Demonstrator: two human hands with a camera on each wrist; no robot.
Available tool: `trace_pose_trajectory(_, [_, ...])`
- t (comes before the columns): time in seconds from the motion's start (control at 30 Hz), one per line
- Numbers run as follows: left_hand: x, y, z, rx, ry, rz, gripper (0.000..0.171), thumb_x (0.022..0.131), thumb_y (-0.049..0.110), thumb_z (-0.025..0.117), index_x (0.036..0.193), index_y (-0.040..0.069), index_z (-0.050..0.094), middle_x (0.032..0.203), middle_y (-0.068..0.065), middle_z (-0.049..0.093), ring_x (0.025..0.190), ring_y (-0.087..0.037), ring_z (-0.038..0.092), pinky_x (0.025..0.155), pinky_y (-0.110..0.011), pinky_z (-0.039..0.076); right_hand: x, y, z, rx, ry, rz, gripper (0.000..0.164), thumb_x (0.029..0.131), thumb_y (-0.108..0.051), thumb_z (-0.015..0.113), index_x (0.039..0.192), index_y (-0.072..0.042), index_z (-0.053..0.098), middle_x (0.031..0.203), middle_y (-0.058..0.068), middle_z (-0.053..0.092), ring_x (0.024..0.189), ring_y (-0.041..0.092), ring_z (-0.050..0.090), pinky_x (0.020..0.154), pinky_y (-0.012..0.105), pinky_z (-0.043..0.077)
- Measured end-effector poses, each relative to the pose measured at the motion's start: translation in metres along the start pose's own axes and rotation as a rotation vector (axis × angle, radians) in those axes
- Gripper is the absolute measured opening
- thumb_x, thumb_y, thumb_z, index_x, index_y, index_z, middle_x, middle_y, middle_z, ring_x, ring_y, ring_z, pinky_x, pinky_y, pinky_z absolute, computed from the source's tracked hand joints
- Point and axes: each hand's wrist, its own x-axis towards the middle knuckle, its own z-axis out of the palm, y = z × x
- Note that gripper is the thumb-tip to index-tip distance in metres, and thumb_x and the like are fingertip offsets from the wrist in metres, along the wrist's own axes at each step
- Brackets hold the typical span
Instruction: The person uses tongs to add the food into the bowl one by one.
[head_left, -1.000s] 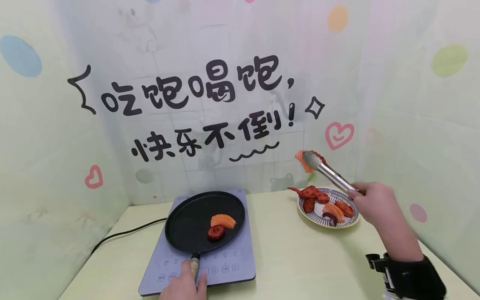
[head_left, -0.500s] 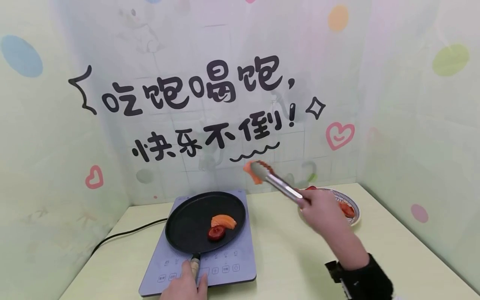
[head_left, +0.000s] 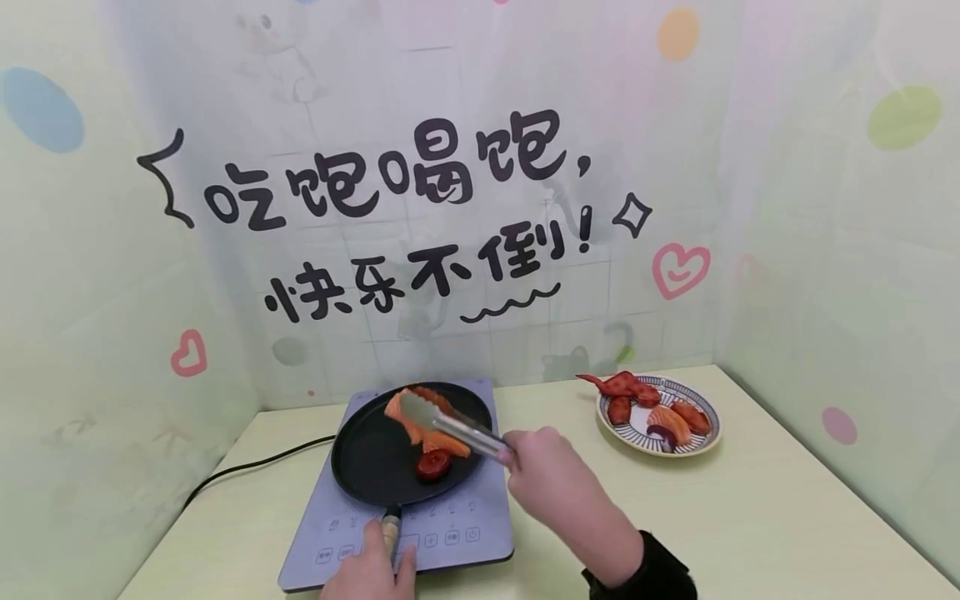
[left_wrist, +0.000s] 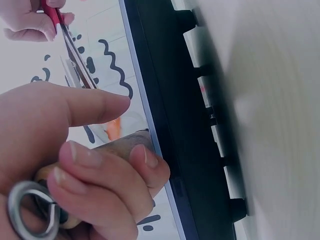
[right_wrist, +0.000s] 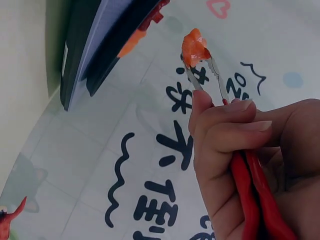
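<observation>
My left hand (head_left: 369, 573) grips the wooden handle (left_wrist: 125, 146) of a black frying pan (head_left: 367, 458). With my right hand (head_left: 551, 471) I hold metal tongs (head_left: 465, 432) by their red grips (right_wrist: 246, 187). An orange salmon slice (right_wrist: 194, 46) is pinched between the tong tips, over the pan in the head view. Inside the pan lie another salmon slice (head_left: 448, 445), partly behind the held one, and a dark red round piece (head_left: 432, 466).
The pan sits on a lilac induction cooker (head_left: 480, 533), its black cord (head_left: 255, 463) running left. At the right stands a patterned plate (head_left: 705, 442) with several food pieces, including a salmon slice (head_left: 671, 422). A printed cloth wall (head_left: 465, 358) closes the back.
My right hand has swung left from above the plate to the pan and lowered, carrying the salmon slice in the tongs. My left hand has stayed on the handle.
</observation>
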Motion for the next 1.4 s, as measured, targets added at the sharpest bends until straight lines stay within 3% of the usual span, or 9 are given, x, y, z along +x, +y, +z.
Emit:
trace_pose_trajectory(0.2, [-0.011,0.011,-0.015,-0.012,-0.020,-0.008,0.052,0.099,0.044,0.069,0.115,-0.002,0.051,0.067,-0.011,0.056,0.057,-0.026,0.058,0.058,-0.040,0.043,-0.008,-0.012,0.013,-0.085,-0.097,-0.005,0.013,0.100,-0.012,0.072,0.088,-0.008,0.071,0.067,-0.002,0.054,0.059,0.010,0.044,0.055,0.026,0.037])
trace_pose_trajectory(0.33, [-0.021,0.018,-0.027,-0.019,-0.014,0.002,0.053,0.099,0.040,0.069,0.118,-0.006,0.051,0.069,-0.012,0.056,0.059,-0.027,0.059,0.060,-0.040,0.044,-0.010,-0.016,0.018,-0.158,-0.119,-0.007,0.015,0.099,-0.015,0.073,0.085,-0.010,0.070,0.065,-0.004,0.053,0.058,0.011,0.044,0.055,0.027,0.038])
trace_pose_trajectory(0.4, [-0.020,0.017,-0.026,-0.017,-0.013,-0.001,0.054,0.099,0.040,0.069,0.119,-0.007,0.051,0.070,-0.012,0.057,0.059,-0.027,0.059,0.060,-0.040,0.045,-0.011,-0.017,0.020,-0.193,-0.116,-0.012,0.016,0.098,-0.017,0.074,0.084,-0.011,0.070,0.066,-0.004,0.054,0.058,0.011,0.045,0.055,0.028,0.038])
trace_pose_trajectory(0.6, [0.002,0.001,0.001,-0.005,-0.008,-0.024,0.058,0.097,0.048,0.070,0.121,-0.002,0.052,0.068,-0.011,0.055,0.057,-0.026,0.056,0.057,-0.040,0.042,-0.011,-0.016,0.024,-0.249,-0.116,-0.019,0.014,0.097,-0.019,0.076,0.085,-0.013,0.071,0.066,-0.005,0.054,0.058,0.011,0.046,0.054,0.029,0.038])
trace_pose_trajectory(0.7, [0.008,-0.003,0.008,0.002,-0.011,-0.020,0.060,0.097,0.049,0.070,0.122,-0.002,0.051,0.068,-0.010,0.055,0.057,-0.025,0.057,0.057,-0.040,0.042,-0.010,-0.016,0.025,-0.242,-0.127,-0.012,0.013,0.097,-0.019,0.076,0.087,-0.012,0.072,0.066,-0.005,0.054,0.058,0.011,0.045,0.054,0.028,0.038])
trace_pose_trajectory(1.1, [-0.020,0.018,-0.028,-0.013,-0.006,0.013,0.054,0.099,0.039,0.069,0.117,-0.007,0.050,0.068,-0.013,0.056,0.058,-0.027,0.059,0.059,-0.040,0.045,-0.009,-0.015,0.024,-0.256,-0.142,0.003,0.013,0.098,-0.020,0.075,0.087,-0.012,0.073,0.067,-0.004,0.054,0.059,0.012,0.046,0.056,0.029,0.038])
trace_pose_trajectory(1.4, [-0.018,0.015,-0.024,-0.030,-0.001,0.021,0.053,0.099,0.040,0.070,0.117,-0.006,0.050,0.067,-0.013,0.056,0.057,-0.028,0.060,0.058,-0.041,0.045,-0.008,-0.015,0.024,-0.261,-0.160,0.002,0.014,0.099,-0.022,0.074,0.089,-0.013,0.073,0.067,-0.005,0.054,0.059,0.012,0.045,0.056,0.029,0.038])
